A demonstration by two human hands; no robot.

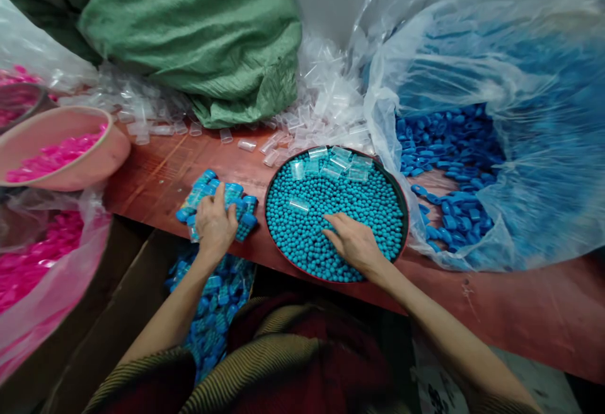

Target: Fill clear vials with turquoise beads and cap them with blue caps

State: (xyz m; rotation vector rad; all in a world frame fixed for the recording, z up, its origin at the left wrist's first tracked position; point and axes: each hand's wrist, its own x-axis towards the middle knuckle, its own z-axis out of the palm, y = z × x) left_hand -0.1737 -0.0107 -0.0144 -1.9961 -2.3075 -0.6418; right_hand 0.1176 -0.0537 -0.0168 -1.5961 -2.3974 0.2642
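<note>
My left hand (pixel 215 222) lies palm down on a small heap of filled tubes with blue caps (pixel 236 196) at the table's front edge, fingers curled over them. My right hand (pixel 352 241) rests flat in a round dark tray (pixel 401 196) full of small teal beads (pixel 331 203), fingertips on the beads. Several clear empty tubes (pixel 338 161) lie on the beads at the tray's far side, and one lies near the middle. Whether the right hand holds anything is hidden.
A clear bag of blue caps (pixel 454 168) gapes open at right. Loose clear tubes (pixel 326 105) pile behind the tray, next to a green sack (pixel 198 29). A pink bowl (pixel 101 155) and bag of pink pieces (pixel 28 263) sit left. Finished blue tubes (pixel 215 310) fill a box below the table.
</note>
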